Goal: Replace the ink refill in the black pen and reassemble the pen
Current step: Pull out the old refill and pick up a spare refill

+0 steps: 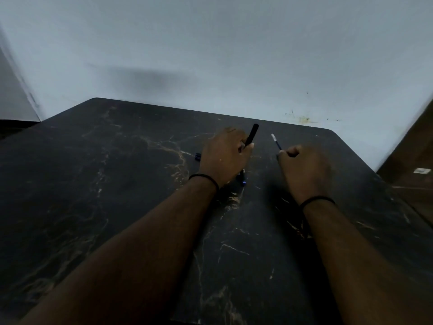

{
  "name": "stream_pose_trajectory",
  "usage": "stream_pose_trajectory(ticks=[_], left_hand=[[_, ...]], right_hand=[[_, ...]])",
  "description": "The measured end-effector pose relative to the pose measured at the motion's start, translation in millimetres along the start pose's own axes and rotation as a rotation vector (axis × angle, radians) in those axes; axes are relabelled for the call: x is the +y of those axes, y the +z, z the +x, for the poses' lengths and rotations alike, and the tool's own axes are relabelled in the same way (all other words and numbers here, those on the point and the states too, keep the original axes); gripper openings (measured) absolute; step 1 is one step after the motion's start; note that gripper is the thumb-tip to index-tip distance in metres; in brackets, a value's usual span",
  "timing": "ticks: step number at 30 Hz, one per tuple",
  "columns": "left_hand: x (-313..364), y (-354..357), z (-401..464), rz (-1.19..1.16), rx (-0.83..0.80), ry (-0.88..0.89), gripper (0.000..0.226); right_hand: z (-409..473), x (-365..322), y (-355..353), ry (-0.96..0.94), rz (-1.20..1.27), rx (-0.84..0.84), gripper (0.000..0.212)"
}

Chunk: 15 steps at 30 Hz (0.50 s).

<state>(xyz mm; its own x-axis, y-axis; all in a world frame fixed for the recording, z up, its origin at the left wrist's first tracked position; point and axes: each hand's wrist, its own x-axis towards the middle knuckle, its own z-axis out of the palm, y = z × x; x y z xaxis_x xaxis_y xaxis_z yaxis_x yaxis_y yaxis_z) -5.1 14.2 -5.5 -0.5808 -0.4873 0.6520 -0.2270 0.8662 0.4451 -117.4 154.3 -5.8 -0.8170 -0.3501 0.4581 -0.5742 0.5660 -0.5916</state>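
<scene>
- Now the left hand (pixel 225 156) grips the black pen barrel (pixel 252 134), and the right hand (pixel 302 170) pinches the refill (pixel 276 141), held apart above the table (pixel 117 184)
- Next, likely, line the refill up with the barrel's opening

No text, brand or number can be read anywhere; the small white tag (pixel 421 170) at the right edge is too blurred to make out.

One black pen barrel (pixel 252 134). One ink refill (pixel 276 141), blue with a white end. Two small dark blue pieces, one left of the left hand (pixel 198 156), one below it (pixel 242 178); kind unclear. Two black wristbands, left (pixel 203 180) and right (pixel 316 200). One bench (pixel 117 184).
</scene>
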Motion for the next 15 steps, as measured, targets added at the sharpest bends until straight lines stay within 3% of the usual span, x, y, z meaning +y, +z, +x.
stream_pose_trajectory(ticks=[8, 15], left_hand=[[0.5, -1.2, -1.6, -0.01, 0.01, -0.013, 0.027], [1.2, -1.3, -2.6, -0.018, 0.024, -0.036, 0.03]], right_hand=[[0.6, 10.3, -12.6, 0.106, -0.097, -0.127, 0.025], [-9.5, -8.8, -2.1, 0.036, -0.108, -0.161, 0.024]])
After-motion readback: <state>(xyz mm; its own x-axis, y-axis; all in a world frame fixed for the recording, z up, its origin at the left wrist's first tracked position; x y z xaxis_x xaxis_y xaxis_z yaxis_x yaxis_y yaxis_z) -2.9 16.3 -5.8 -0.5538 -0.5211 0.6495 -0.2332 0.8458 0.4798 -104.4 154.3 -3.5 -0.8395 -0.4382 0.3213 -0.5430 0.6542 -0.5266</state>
